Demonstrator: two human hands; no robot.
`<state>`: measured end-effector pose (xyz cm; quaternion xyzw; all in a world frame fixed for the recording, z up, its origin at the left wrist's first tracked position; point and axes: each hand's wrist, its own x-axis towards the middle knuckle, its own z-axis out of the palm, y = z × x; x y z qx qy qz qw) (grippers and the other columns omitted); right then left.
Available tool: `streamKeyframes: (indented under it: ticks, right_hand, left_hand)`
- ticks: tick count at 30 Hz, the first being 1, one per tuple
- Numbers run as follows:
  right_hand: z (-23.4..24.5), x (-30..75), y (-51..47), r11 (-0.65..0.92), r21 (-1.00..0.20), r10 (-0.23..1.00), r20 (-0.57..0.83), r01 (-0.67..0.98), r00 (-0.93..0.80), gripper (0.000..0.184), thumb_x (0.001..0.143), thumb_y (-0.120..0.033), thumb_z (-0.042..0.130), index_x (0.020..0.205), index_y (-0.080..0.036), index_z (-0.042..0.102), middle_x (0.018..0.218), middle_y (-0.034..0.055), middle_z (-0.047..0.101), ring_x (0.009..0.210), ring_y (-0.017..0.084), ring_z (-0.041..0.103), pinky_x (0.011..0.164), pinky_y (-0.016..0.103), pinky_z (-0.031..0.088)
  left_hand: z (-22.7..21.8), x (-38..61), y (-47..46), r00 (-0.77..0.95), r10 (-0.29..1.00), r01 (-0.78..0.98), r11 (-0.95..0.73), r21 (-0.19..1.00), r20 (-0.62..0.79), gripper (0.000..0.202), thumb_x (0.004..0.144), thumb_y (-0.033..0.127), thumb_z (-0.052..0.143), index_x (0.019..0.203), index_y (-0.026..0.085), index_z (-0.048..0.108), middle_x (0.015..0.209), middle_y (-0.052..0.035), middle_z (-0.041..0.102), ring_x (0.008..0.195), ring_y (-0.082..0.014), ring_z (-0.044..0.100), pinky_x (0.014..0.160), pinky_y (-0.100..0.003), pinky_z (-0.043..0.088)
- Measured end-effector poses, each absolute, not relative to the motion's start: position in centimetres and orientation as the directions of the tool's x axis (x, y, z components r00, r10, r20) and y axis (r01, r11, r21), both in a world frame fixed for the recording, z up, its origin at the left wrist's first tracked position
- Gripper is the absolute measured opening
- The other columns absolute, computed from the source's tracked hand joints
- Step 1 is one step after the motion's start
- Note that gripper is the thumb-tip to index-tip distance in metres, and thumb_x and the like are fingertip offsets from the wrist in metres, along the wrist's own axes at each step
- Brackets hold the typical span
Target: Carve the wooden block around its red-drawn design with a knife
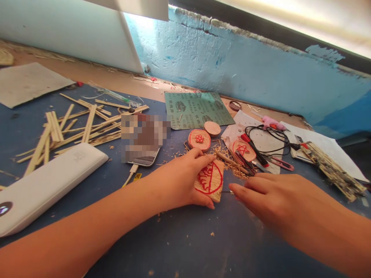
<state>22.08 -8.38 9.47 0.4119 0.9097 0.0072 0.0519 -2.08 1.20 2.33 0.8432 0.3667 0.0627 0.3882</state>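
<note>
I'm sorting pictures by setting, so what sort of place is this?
Probably a craft work table, judging by the wood shavings, the loose wooden sticks and the square wooden piece with a red design.

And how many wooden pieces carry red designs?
3: square piece in the left hand, flower disc behind it, star disc farther right, partly under tools. Others may be hidden.

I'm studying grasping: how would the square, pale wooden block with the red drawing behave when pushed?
The square, pale wooden block looks stiff and probably light, being small and wooden. Its straight edges suggest sliding rather than rolling. The bare left hand likely steadies it.
</note>
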Motion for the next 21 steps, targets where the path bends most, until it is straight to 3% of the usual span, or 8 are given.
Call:
streamKeyframes:
  ticks: [3, 5, 13, 21]
  right_hand:
    - [9.8, 21.7, -9.0, 0.755, 0.228, 0.629, 0.01, 0.614, -0.777, 0.043, 0.078, 0.001, 0.056, 0.111, -0.013, 0.08, 0.081, 0.0057, 0.075, 0.065, 0.023, 0.068, 0.056, 0.038, 0.038]
    - [10.0, 21.8, -9.2, 0.768, 0.278, 0.598, 0.011, 0.577, -0.801, 0.045, 0.08, 0.0, 0.056, 0.117, -0.011, 0.079, 0.082, 0.0064, 0.075, 0.068, 0.025, 0.068, 0.058, 0.039, 0.037]
    - [9.6, 23.0, -9.0, 0.686, 0.096, 0.723, 0.028, 0.721, -0.691, 0.046, 0.079, -0.001, 0.059, 0.117, -0.02, 0.077, 0.083, 0.0003, 0.071, 0.069, 0.02, 0.062, 0.065, 0.037, 0.038]
    - [9.9, 22.0, -7.7, 0.733, 0.147, 0.674, -0.028, 0.664, -0.738, 0.042, 0.069, -0.003, 0.065, 0.105, -0.018, 0.081, 0.074, 0.0004, 0.071, 0.062, 0.019, 0.065, 0.056, 0.035, 0.038]
  left_hand:
    - [2.2, -2.1, 1.2, 0.722, 0.671, 0.564, -0.432, 0.704, -0.166, 0.124, 0.06, 0.057, 0.105, 0.167, 0.027, 0.05, 0.167, -0.0164, 0.048, 0.135, -0.0442, 0.067, 0.118, -0.059, 0.055]
    - [2.2, -2.0, 1.2, 0.719, 0.674, 0.567, -0.427, 0.704, -0.171, 0.124, 0.059, 0.056, 0.105, 0.166, 0.026, 0.05, 0.166, -0.016, 0.048, 0.135, -0.0438, 0.067, 0.12, -0.06, 0.054]
    - [2.2, -2.0, 1.3, 0.723, 0.67, 0.556, -0.417, 0.719, -0.171, 0.124, 0.06, 0.058, 0.104, 0.166, 0.025, 0.05, 0.167, -0.0157, 0.048, 0.137, -0.0419, 0.066, 0.122, -0.059, 0.053]
    - [1.9, -2.4, 1.1, 0.718, 0.682, 0.532, -0.408, 0.742, -0.139, 0.122, 0.061, 0.058, 0.104, 0.166, 0.026, 0.05, 0.168, -0.0165, 0.041, 0.133, -0.0424, 0.068, 0.119, -0.062, 0.055]
